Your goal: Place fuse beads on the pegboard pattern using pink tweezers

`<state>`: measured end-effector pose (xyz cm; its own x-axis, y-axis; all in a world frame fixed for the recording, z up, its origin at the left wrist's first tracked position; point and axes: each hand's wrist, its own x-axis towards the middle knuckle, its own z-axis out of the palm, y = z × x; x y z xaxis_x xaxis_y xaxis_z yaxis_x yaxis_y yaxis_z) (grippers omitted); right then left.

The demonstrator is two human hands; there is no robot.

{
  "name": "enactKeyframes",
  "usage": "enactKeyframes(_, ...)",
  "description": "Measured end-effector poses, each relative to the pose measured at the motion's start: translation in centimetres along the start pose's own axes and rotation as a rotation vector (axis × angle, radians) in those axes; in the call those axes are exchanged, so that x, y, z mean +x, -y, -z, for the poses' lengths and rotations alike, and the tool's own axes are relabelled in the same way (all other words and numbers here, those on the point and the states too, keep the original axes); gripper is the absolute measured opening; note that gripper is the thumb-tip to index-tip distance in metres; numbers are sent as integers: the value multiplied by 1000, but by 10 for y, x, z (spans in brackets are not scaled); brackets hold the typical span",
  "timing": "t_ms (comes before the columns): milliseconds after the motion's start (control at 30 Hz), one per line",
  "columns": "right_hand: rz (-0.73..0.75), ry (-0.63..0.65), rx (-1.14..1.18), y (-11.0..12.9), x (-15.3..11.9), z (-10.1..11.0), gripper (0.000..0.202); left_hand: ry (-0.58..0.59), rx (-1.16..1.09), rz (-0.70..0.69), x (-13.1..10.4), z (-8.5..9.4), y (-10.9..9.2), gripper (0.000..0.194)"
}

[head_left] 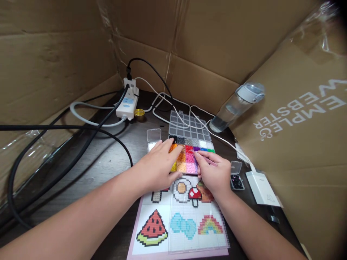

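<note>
My right hand pinches pink tweezers, their tips over the red beads in a compartmented bead box. My left hand rests over the left side of that box, fingers spread and holding nothing. The box's clear lid lies folded back behind it. Nearer to me, a transparent pegboard covers part of a pattern sheet with a watermelon, a bow and a rainbow. A small red and white mushroom with black outlines appears on the pegboard. My wrists hide parts of the sheet.
A power strip with cables and a small gold cup are at the back left. A water bottle stands back right. Right of the sheet are a small box of dark beads and a white charger. Cardboard walls enclose the table.
</note>
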<state>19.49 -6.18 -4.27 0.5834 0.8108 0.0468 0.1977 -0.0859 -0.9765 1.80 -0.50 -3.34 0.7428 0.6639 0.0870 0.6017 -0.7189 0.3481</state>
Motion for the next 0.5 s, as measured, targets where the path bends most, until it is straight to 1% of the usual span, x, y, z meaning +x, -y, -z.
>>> enactKeyframes(233,9,-2,-49,1,1,-1,28,-25,-5,-8,-1,-2,1,69)
enactKeyframes(500,6,6,-48,2,1,0,26,-21,-1,-15,-1,-1,0,69)
